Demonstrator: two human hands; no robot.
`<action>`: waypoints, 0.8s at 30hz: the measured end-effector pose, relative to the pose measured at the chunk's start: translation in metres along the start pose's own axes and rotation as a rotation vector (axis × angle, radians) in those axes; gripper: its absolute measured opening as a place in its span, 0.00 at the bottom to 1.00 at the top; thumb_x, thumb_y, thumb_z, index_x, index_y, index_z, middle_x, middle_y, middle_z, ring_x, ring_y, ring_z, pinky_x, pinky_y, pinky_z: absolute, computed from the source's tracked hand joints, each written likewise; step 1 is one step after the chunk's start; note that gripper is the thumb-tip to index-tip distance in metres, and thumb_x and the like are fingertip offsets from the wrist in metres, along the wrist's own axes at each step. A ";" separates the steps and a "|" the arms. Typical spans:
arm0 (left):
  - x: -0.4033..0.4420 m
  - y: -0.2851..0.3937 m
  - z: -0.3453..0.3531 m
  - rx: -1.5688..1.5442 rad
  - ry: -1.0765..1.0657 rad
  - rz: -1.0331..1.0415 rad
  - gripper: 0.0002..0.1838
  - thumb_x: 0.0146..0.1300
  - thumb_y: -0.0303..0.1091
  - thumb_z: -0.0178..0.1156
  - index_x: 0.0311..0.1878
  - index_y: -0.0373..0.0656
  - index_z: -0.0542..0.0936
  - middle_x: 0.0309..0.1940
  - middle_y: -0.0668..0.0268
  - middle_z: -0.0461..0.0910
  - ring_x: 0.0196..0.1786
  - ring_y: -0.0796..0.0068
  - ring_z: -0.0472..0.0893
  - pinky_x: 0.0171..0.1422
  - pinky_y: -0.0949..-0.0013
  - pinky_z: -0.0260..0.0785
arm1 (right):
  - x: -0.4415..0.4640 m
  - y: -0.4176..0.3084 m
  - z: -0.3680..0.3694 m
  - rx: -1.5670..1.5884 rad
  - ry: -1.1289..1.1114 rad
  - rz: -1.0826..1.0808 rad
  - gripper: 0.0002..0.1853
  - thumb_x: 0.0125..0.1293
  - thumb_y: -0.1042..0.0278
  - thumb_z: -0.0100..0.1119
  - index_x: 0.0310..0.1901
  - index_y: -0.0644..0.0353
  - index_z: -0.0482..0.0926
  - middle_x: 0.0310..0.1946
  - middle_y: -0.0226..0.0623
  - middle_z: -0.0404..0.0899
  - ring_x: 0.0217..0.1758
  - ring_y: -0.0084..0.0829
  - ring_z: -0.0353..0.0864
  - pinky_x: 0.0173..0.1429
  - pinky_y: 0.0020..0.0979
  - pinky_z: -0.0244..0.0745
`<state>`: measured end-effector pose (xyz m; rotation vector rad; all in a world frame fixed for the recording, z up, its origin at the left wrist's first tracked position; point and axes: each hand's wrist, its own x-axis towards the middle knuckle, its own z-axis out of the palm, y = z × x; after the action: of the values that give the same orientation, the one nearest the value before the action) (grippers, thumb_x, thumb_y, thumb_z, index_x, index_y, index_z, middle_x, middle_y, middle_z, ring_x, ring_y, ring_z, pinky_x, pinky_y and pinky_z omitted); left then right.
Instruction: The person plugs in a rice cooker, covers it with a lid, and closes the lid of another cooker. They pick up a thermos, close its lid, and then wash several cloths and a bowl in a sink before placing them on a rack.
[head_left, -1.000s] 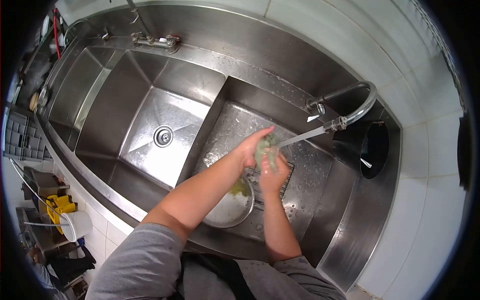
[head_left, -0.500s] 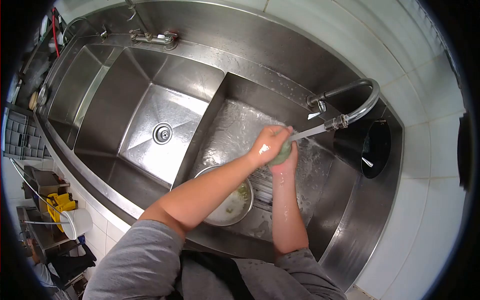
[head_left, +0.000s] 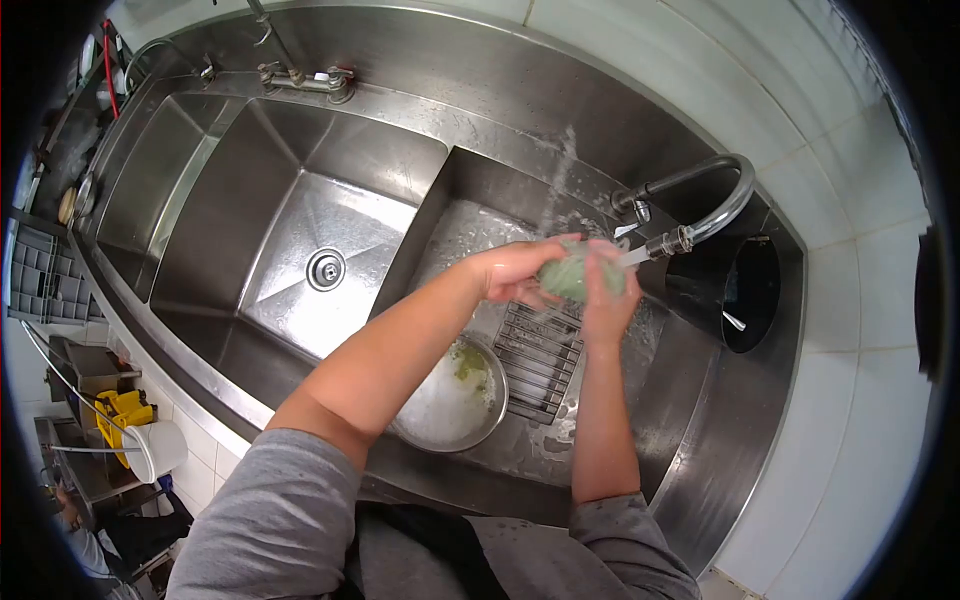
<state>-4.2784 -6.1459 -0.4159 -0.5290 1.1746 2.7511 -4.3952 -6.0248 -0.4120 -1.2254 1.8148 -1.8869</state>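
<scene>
A pale green, soft-looking item (head_left: 572,277), perhaps a sponge or cloth, is held between my two hands under the faucet (head_left: 672,243). Its left side rests against my left hand (head_left: 515,272). On its right, my right hand (head_left: 608,295) has its fingers wrapped over it. Water runs from the spout onto the item and my right hand, splashing towards the back wall. Below my hands, a wire rack (head_left: 540,362) lies on the sink floor. Beside it sits a round metal bowl (head_left: 497,400) with foamy water and yellow-green bits.
A black container (head_left: 690,290) lies at the right side of the basin. The middle basin (head_left: 300,235) has a drain. A second tap (head_left: 308,82) stands at the back left. A white bucket (head_left: 158,448) and a person's dark clothing (head_left: 150,530) show at the lower left.
Both hands have moved with the green item, now closer to the spout. It was squeezed small half a second ago and now looks spread wider. More of the wire rack shows.
</scene>
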 end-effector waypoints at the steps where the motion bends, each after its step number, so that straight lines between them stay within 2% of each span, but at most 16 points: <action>1: -0.007 0.003 0.015 -0.180 -0.060 0.101 0.26 0.67 0.49 0.54 0.66 0.55 0.65 0.60 0.58 0.69 0.57 0.65 0.76 0.55 0.59 0.74 | 0.000 -0.008 0.002 -0.002 0.002 -0.001 0.08 0.61 0.69 0.60 0.41 0.60 0.77 0.45 0.38 0.79 0.49 0.35 0.79 0.55 0.38 0.73; 3: 0.018 -0.004 0.025 -0.234 0.066 0.205 0.24 0.66 0.49 0.56 0.62 0.51 0.68 0.54 0.59 0.73 0.50 0.68 0.78 0.52 0.62 0.75 | -0.005 -0.019 0.006 -0.431 -0.088 -0.534 0.03 0.59 0.75 0.61 0.34 0.62 0.76 0.42 0.39 0.80 0.45 0.34 0.80 0.53 0.37 0.73; 5: 0.020 -0.009 0.053 -0.328 0.298 0.437 0.14 0.64 0.42 0.61 0.46 0.43 0.77 0.41 0.64 0.79 0.37 0.76 0.78 0.47 0.67 0.75 | -0.010 -0.016 0.007 -0.363 0.024 -0.514 0.03 0.58 0.76 0.60 0.32 0.61 0.75 0.41 0.39 0.80 0.45 0.34 0.79 0.53 0.37 0.72; 6: 0.024 -0.016 0.064 -0.330 0.302 0.437 0.14 0.64 0.42 0.61 0.46 0.43 0.77 0.41 0.64 0.79 0.37 0.76 0.78 0.47 0.67 0.75 | -0.013 -0.013 0.008 -0.292 0.137 -0.497 0.03 0.58 0.78 0.59 0.30 0.61 0.75 0.41 0.39 0.79 0.44 0.34 0.79 0.54 0.36 0.72; 8: 0.033 -0.024 0.081 -0.045 0.687 0.774 0.08 0.61 0.34 0.63 0.41 0.43 0.80 0.37 0.67 0.80 0.38 0.76 0.79 0.45 0.70 0.74 | -0.018 -0.008 0.013 -0.087 0.254 -0.328 0.02 0.61 0.73 0.58 0.34 0.58 0.75 0.40 0.37 0.79 0.44 0.34 0.78 0.52 0.35 0.73; 9: 0.032 -0.028 0.083 0.318 0.896 0.982 0.06 0.58 0.28 0.62 0.39 0.44 0.81 0.37 0.66 0.80 0.38 0.72 0.79 0.39 0.69 0.73 | -0.020 -0.019 0.017 0.333 0.407 0.035 0.03 0.63 0.69 0.56 0.36 0.58 0.75 0.40 0.36 0.78 0.45 0.33 0.78 0.52 0.35 0.73; 10: 0.030 -0.032 0.085 0.318 0.896 0.981 0.06 0.58 0.28 0.62 0.39 0.44 0.81 0.37 0.66 0.80 0.38 0.72 0.79 0.39 0.69 0.73 | -0.022 -0.025 0.018 0.751 0.543 0.407 0.06 0.66 0.64 0.54 0.38 0.57 0.75 0.40 0.36 0.77 0.46 0.32 0.78 0.51 0.34 0.73; 12: 0.018 -0.037 0.091 0.852 0.962 1.396 0.11 0.51 0.28 0.63 0.40 0.49 0.82 0.35 0.68 0.79 0.38 0.68 0.79 0.38 0.70 0.72 | -0.025 -0.014 0.011 0.875 0.492 0.584 0.11 0.69 0.56 0.52 0.41 0.56 0.73 0.41 0.31 0.75 0.46 0.30 0.77 0.48 0.34 0.74; 13: 0.015 -0.045 0.084 0.852 0.960 1.394 0.11 0.51 0.28 0.63 0.40 0.49 0.82 0.35 0.68 0.79 0.38 0.68 0.79 0.38 0.70 0.72 | -0.031 -0.009 0.008 1.020 0.322 0.632 0.13 0.70 0.53 0.51 0.37 0.54 0.73 0.37 0.29 0.75 0.43 0.28 0.77 0.46 0.32 0.74; 15: 0.007 -0.062 0.067 1.609 0.506 1.251 0.35 0.56 0.44 0.66 0.66 0.53 0.65 0.69 0.60 0.54 0.69 0.51 0.60 0.68 0.55 0.62 | -0.038 0.008 0.005 1.158 0.151 0.683 0.15 0.70 0.50 0.50 0.33 0.52 0.73 0.32 0.27 0.74 0.40 0.27 0.76 0.45 0.30 0.74; 16: 0.002 -0.066 0.065 1.607 0.507 1.247 0.35 0.56 0.44 0.66 0.66 0.53 0.65 0.69 0.60 0.54 0.69 0.51 0.60 0.68 0.55 0.62 | -0.038 0.019 0.002 1.343 -0.081 0.792 0.19 0.71 0.46 0.47 0.28 0.51 0.71 0.28 0.26 0.73 0.36 0.26 0.75 0.42 0.29 0.72; 17: -0.010 -0.061 0.072 1.610 0.440 1.400 0.23 0.50 0.39 0.64 0.52 0.53 0.74 0.51 0.65 0.66 0.55 0.59 0.69 0.54 0.61 0.67 | -0.039 0.024 0.001 1.519 -0.324 0.892 0.23 0.72 0.43 0.44 0.24 0.49 0.70 0.23 0.25 0.71 0.32 0.26 0.74 0.39 0.28 0.71; 18: -0.019 -0.059 0.074 1.605 0.368 1.554 0.14 0.45 0.34 0.62 0.39 0.52 0.82 0.33 0.70 0.78 0.40 0.67 0.78 0.41 0.68 0.72 | -0.042 0.014 0.005 1.519 -0.320 0.894 0.23 0.72 0.43 0.44 0.24 0.49 0.70 0.23 0.25 0.71 0.32 0.26 0.74 0.39 0.28 0.71; 20: -0.032 -0.070 0.071 1.724 0.277 1.524 0.13 0.44 0.36 0.61 0.36 0.53 0.82 0.32 0.72 0.77 0.42 0.68 0.77 0.42 0.68 0.72 | -0.050 -0.007 0.012 1.723 -0.464 1.072 0.26 0.76 0.47 0.35 0.19 0.47 0.66 0.13 0.22 0.61 0.16 0.21 0.60 0.25 0.29 0.61; 21: -0.038 -0.075 0.069 1.845 0.179 1.492 0.12 0.43 0.38 0.60 0.34 0.54 0.82 0.32 0.74 0.76 0.43 0.69 0.76 0.42 0.69 0.71 | -0.050 0.001 0.012 1.724 -0.462 1.071 0.26 0.76 0.47 0.35 0.19 0.47 0.66 0.13 0.22 0.61 0.16 0.21 0.60 0.25 0.29 0.61; 24: -0.050 -0.093 0.062 1.860 -0.007 1.447 0.07 0.43 0.38 0.59 0.28 0.53 0.81 0.31 0.75 0.74 0.44 0.68 0.75 0.41 0.68 0.70 | -0.055 0.041 0.016 1.080 -0.716 1.265 0.28 0.70 0.37 0.42 0.19 0.48 0.67 0.17 0.24 0.67 0.26 0.24 0.70 0.34 0.27 0.67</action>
<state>-4.2277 -6.0350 -0.4218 0.8053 3.7852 0.3937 -4.3648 -6.0060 -0.4724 -0.1279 0.5806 -1.0470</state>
